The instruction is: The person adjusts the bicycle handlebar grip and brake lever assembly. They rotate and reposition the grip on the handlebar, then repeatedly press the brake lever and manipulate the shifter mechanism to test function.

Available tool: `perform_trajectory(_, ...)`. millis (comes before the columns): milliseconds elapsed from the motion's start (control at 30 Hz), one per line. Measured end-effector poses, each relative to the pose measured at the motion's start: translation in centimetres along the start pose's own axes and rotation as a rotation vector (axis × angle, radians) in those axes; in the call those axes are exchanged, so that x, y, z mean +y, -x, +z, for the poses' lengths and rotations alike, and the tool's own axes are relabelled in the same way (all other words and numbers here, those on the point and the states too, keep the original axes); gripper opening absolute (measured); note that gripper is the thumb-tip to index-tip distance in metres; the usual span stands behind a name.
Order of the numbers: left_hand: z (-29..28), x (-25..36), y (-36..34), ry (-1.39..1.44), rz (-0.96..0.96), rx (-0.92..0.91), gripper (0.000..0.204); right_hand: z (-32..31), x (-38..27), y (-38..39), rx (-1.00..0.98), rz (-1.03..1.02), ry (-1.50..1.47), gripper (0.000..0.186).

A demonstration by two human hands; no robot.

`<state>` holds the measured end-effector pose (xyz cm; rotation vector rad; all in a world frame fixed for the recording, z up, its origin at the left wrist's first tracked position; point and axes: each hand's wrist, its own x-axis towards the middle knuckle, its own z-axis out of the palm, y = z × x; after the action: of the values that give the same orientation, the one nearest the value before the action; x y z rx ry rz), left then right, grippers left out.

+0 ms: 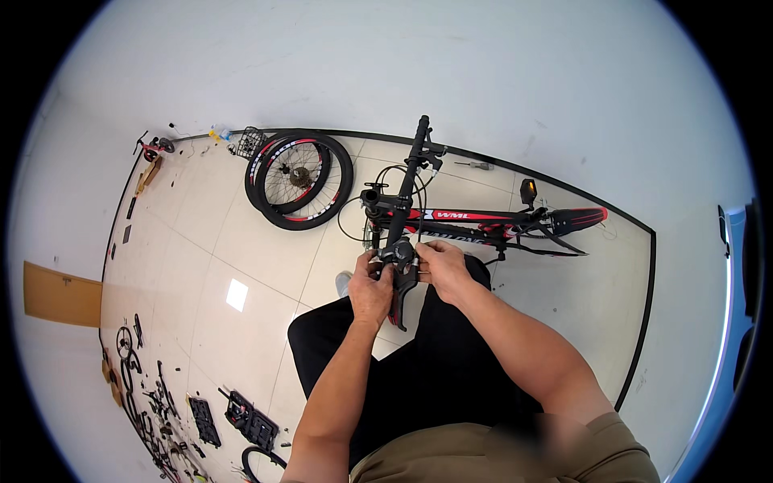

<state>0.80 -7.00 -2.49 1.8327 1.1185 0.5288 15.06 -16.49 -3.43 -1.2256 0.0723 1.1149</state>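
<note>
A black handlebar (417, 153) runs from the far side toward my lap, on a red, black and white bicycle frame (475, 216). At its near end is a black shifter (400, 253) with a round top, next to a brake lever (400, 315) pointing at me. My left hand (371, 291) grips the shifter from the left, fingers closed around it. From the right, my right hand (443, 269) pinches close against the shifter's side, where a cable (419, 213) comes down. What sits between its fingertips is hidden. My knees are on both sides of the bar end.
Two bicycle wheels (299, 181) lie overlapped on the tiled floor, left of the frame. Beyond them is a wire basket (250, 142). Open tool cases (251, 422) and many loose parts are spread at the lower left. A saddle (578, 219) is at the frame's right end, near the wall.
</note>
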Motion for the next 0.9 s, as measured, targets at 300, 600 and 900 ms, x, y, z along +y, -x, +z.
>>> perform_trajectory(300,-0.1,0.0,-0.1,-0.051,0.043,-0.007,0.042,0.0,0.1,0.0,0.001,0.001,0.01,0.022)
perform_trajectory(600,-0.1,0.2,0.0,-0.007,0.009,-0.001,0.041,0.1,-0.2,0.3,-0.001,0.012,0.001,0.022)
perform_trajectory(900,0.0,0.1,0.0,-0.068,0.042,0.004,0.04,-0.2,0.0,-0.1,-0.003,0.014,0.0,0.023)
